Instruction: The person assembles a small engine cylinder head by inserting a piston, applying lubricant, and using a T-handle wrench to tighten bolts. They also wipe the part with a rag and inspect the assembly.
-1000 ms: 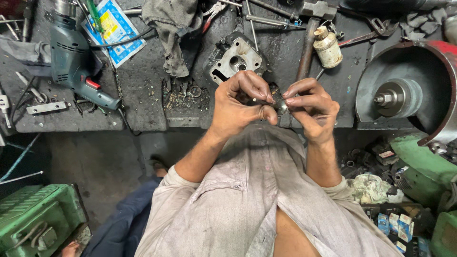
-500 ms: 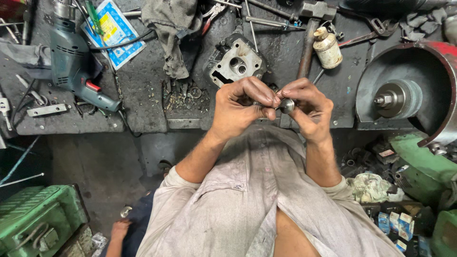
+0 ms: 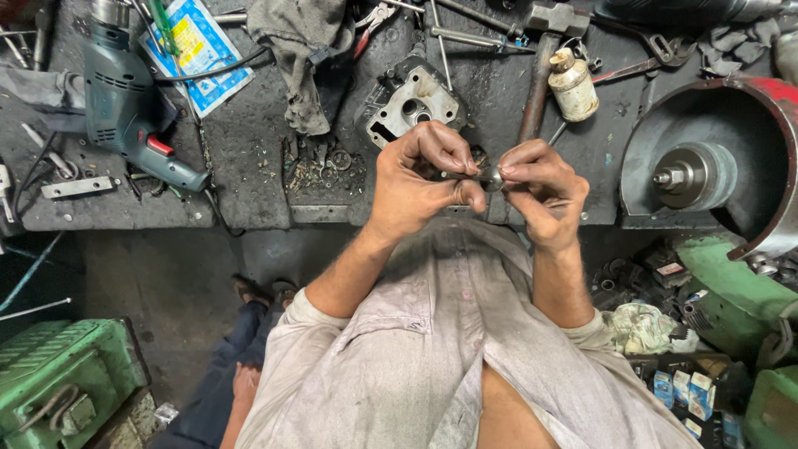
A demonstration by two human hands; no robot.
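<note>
Both my hands meet in front of my chest, over the near edge of a dark grimy workbench (image 3: 249,150). My left hand (image 3: 420,179) and my right hand (image 3: 544,187) pinch a small round metal part (image 3: 492,176) between their fingertips. Just beyond my left hand lies a grey metal engine casting (image 3: 407,100) with a round bore. A hammer (image 3: 544,58) with a wooden handle rests beyond my right hand, next to a small cream-coloured bottle (image 3: 573,83).
A teal electric drill (image 3: 125,100) and a blue packet (image 3: 195,54) lie at the left, a grey rag (image 3: 295,58) behind the casting. A bench grinder (image 3: 706,175) with a red guard stands at right. A green metal box (image 3: 58,382) sits on the floor at left.
My hands have stayed together on the small part, with the fingers shifting slightly around it. A person's leg and foot have come into view on the floor below.
</note>
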